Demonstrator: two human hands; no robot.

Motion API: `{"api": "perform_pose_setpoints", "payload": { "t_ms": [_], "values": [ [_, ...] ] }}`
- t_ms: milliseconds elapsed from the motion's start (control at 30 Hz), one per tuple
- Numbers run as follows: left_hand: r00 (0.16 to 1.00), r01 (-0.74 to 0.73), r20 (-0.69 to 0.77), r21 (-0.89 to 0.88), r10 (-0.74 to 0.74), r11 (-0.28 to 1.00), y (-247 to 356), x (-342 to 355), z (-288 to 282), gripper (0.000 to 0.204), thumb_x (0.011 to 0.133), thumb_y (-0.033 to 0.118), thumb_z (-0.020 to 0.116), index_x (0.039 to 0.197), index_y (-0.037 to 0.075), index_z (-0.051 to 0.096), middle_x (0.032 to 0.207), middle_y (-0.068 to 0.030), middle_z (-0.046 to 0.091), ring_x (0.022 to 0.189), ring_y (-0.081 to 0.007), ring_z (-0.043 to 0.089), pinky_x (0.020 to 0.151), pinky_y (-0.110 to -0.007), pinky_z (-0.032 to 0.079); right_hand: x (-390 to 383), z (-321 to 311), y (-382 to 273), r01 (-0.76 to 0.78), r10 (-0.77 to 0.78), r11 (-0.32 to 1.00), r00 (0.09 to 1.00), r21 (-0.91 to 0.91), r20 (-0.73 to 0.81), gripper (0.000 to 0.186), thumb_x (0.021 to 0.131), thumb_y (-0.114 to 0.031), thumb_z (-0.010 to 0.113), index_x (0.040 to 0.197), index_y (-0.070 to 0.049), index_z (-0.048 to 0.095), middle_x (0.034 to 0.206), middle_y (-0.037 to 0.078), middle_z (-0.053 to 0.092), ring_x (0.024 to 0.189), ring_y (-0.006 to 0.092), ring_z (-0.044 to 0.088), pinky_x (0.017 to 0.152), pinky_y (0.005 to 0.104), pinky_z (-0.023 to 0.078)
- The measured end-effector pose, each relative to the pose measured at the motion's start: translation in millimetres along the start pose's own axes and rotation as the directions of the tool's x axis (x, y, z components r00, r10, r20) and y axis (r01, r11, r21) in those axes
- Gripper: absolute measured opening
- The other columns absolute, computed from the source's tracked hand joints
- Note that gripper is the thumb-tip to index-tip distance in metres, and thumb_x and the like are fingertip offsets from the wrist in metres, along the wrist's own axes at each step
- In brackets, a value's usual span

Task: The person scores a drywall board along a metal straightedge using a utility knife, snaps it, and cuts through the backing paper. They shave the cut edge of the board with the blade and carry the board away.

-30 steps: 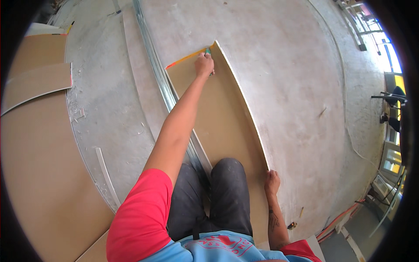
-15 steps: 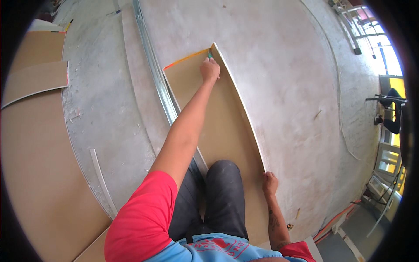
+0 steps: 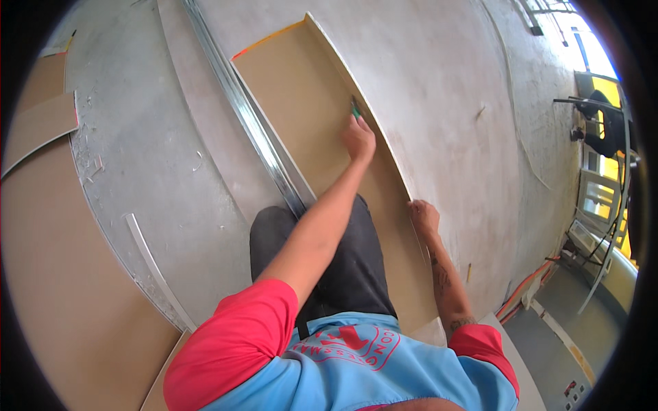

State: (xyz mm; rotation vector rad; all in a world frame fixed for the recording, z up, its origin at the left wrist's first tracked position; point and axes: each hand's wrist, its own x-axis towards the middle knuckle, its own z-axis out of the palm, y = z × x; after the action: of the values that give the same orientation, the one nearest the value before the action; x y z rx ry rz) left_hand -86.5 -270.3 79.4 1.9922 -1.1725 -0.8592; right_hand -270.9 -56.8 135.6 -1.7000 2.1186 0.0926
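Note:
Beneath me lies a long brown paper-faced plasterboard (image 3: 288, 82), and my knee rests over it. A narrow strip (image 3: 394, 161) along its right side stands bent up at a fold. My left hand (image 3: 360, 140) is closed around a green-handled utility knife (image 3: 355, 108), its tip at the fold in the far half of the board. Closer to me, my right hand (image 3: 425, 218) pinches the raised strip's edge, fingers partly hidden behind it.
Shiny metal profiles (image 3: 243, 103) run along the board's left side. More brown boards (image 3: 75, 274) lie at far left, near a thin white offcut (image 3: 157, 270). A pencil (image 3: 469, 272) lies right of my right arm. Window frames (image 3: 598, 198) stand at far right.
My left hand has drawn the knife from the board's far corner toward me along the fold. My right hand still holds the strip. The whole view has shifted.

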Motion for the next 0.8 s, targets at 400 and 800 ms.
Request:
{"api": "perform_pose_setpoints", "payload": {
  "t_ms": [400, 800],
  "values": [
    [0.917, 0.356, 0.276, -0.243, -0.288, 0.902, -59, -100, 28, 0.027, 0.094, 0.019, 0.048, 0.104, -0.006, 0.053, 0.082, -0.0248, 0.065, 0.082, -0.0409, 0.065, 0.071, -0.046, 0.05, 16, 10, -72, 0.018, 0.043, 0.964, 0.974, 0.266, -0.222, 0.038, 0.089, -0.043, 0.06, 0.113, -0.015, 0.063, 0.123, 0.018, 0.054, 0.107, 0.0367, 0.055, 0.092, 0.0491, 0.039],
    [0.753, -0.27, 0.656, 0.38, -0.052, 0.885, 1, -42, -18, 0.021, 0.083, 0.021, 0.069, 0.096, 0.005, 0.063, 0.081, -0.0083, 0.062, 0.077, -0.0241, 0.065, 0.063, -0.04, 0.051, 27, 50, -96, -0.314, 0.304, 0.949, 0.907, 0.012, -0.29, 0.037, 0.078, -0.042, 0.071, 0.094, -0.009, 0.062, 0.126, 0.014, 0.047, 0.116, 0.0352, 0.044, 0.096, 0.0731, 0.025]
  ]
}}
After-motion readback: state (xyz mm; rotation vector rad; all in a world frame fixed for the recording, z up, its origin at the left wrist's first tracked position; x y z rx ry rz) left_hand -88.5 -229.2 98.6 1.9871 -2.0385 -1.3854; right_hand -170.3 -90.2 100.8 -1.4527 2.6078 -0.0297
